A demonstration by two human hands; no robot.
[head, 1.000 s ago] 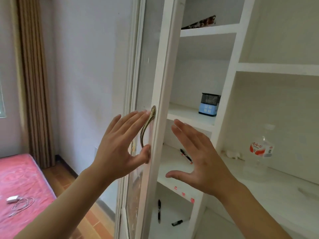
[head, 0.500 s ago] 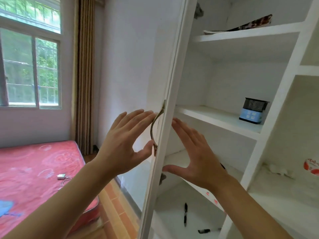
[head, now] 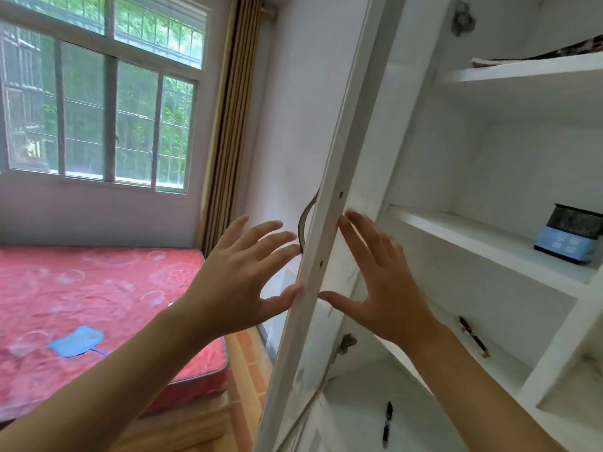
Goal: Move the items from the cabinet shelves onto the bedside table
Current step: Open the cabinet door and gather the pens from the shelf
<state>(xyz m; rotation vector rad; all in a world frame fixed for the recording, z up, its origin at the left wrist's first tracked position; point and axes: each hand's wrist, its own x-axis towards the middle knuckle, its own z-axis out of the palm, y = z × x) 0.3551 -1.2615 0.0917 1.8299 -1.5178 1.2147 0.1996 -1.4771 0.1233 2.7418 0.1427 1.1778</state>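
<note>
On the white cabinet point(head: 509, 164) shelves the task's items lie spread out: a black mesh pen holder point(head: 569, 233) with a pale blue base stands alone on the middle shelf point(head: 473, 236), a patterned flat thing point(head: 554, 53) lies on the top shelf, one dark pen with a red end point(head: 473, 336) rests on the shelf below the holder, and one black pen point(head: 387, 424) lies on the lowest shelf; what the holder contains cannot be seen. Two bare hands flank the edge of the open cabinet door point(head: 329, 223), which is white-framed with a curved metal handle point(head: 304, 225). Each hand's grip is apart, fingers spread, clamping nothing: the left hand point(head: 238, 278) touches the door's outer face by thumb and fingertips beside the handle, the right hand point(head: 381, 285) its inner side. Beyond, a bed point(head: 98, 305) with a red patterned mattress carries one blue flat item point(head: 76, 340), below a barred window point(head: 98, 102) and a brown striped curtain point(head: 228, 125).
</note>
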